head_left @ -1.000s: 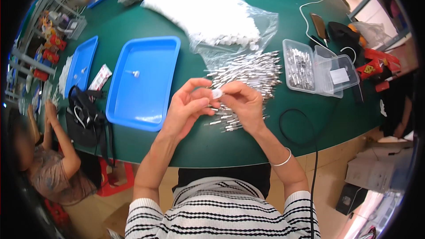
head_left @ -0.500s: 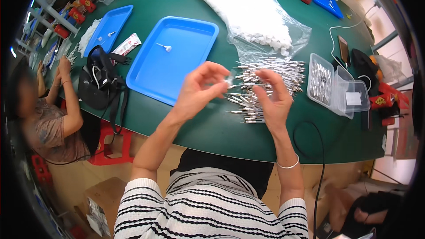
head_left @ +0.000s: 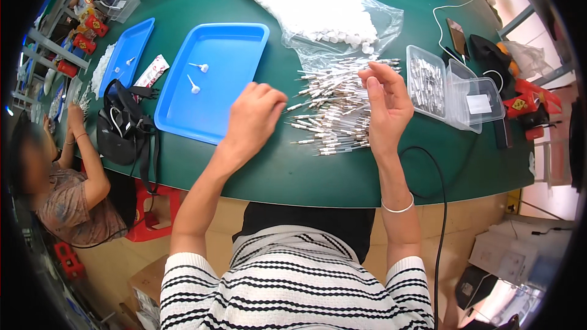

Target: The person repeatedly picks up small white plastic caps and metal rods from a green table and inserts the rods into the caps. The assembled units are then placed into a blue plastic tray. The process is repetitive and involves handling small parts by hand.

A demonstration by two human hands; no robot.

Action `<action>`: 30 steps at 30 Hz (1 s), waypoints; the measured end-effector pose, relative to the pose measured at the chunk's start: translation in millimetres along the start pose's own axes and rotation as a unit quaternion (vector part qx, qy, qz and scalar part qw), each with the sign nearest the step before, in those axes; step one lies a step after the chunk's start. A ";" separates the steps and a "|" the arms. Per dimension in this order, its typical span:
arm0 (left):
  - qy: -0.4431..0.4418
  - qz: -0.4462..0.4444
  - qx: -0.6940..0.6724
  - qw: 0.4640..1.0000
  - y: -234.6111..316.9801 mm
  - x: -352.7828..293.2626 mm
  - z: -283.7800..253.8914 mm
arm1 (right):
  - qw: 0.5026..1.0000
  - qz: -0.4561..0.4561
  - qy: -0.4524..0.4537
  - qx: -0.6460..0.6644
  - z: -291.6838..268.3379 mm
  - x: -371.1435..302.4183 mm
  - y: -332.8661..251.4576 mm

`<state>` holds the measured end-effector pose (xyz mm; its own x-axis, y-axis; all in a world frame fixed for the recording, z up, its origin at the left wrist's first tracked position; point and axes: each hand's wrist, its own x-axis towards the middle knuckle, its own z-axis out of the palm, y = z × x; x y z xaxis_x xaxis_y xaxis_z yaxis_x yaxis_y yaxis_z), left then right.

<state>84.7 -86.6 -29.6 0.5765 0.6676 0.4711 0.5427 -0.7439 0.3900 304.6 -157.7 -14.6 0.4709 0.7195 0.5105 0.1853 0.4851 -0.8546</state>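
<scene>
My left hand (head_left: 254, 115) is beside the right edge of a blue tray (head_left: 164, 107). Its fingers are curled under, hiding whatever may be in them. In the tray lie a thin stick piece with a white cap (head_left: 203, 68) and a second white-capped piece (head_left: 195, 89). My right hand (head_left: 391, 110) is raised at the right side of a heap of slim metal-and-white rods (head_left: 333, 110). The thumb and fingers are loosely bent and apart, with nothing visible in them. Behind the heap, a clear plastic bag (head_left: 318, 6) spills small white caps (head_left: 351, 38).
At the right stand a clear box of rods (head_left: 426, 82), its lid (head_left: 480, 104) and a phone (head_left: 456, 38). A black bag (head_left: 122, 125) and another blue tray (head_left: 137, 43) are at the left, near a seated co-worker (head_left: 76, 189). A black cable (head_left: 441, 232) hangs over the table edge.
A second white-capped piece now lies in the tray. My hands have drawn apart; the left has left the heap's edge and curled. The whole view has shifted somewhat.
</scene>
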 end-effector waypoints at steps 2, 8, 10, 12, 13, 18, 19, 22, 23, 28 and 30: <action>-0.017 0.019 0.030 0.999 3.3 15.8 17.1 | 1.000 0.018 -0.001 0.007 0.2 1.1 0.3; -0.057 0.007 0.072 0.996 -4.3 28.2 33.1 | 0.999 0.051 -0.009 -0.003 -4.0 3.6 1.8; -0.050 0.002 0.078 0.996 -7.4 24.7 30.1 | 0.998 0.059 -0.016 -0.007 -3.8 2.8 0.7; -0.020 -0.023 0.081 0.996 -8.8 21.8 18.9 | 0.998 0.066 -0.015 0.007 -0.3 4.2 -2.5; -0.007 -0.042 0.080 0.996 -8.5 15.9 12.9 | 0.995 0.087 -0.043 0.015 -0.1 3.9 -1.9; -0.099 -0.195 -0.292 0.931 19.1 15.4 -17.7 | 0.951 0.222 -0.213 0.015 0.9 -5.1 -2.7; -0.127 -0.224 -0.368 0.894 22.4 16.4 -18.1 | 0.935 0.248 -0.252 0.016 4.4 -6.7 -2.9; -0.202 -0.258 -0.534 0.779 26.1 23.1 -12.0 | 0.920 0.260 -0.258 0.140 9.7 -7.0 -2.3; -0.207 -0.256 -0.545 0.771 25.8 27.0 -11.2 | 0.915 0.269 -0.246 0.174 9.4 -8.0 -1.0; -0.168 -0.186 -0.446 0.859 14.9 77.4 8.2 | 0.963 0.188 -0.078 0.175 -8.8 4.0 -3.8; -0.110 -0.135 -0.265 0.948 -2.2 106.9 33.2 | 0.966 0.173 -0.014 0.193 -15.3 10.4 -3.8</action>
<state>165.4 -12.6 -6.3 0.6057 0.7827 0.1432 0.3396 -0.4171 0.8430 321.9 -159.6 -7.6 0.4224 0.8821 0.2086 -0.3169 0.3593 -0.8777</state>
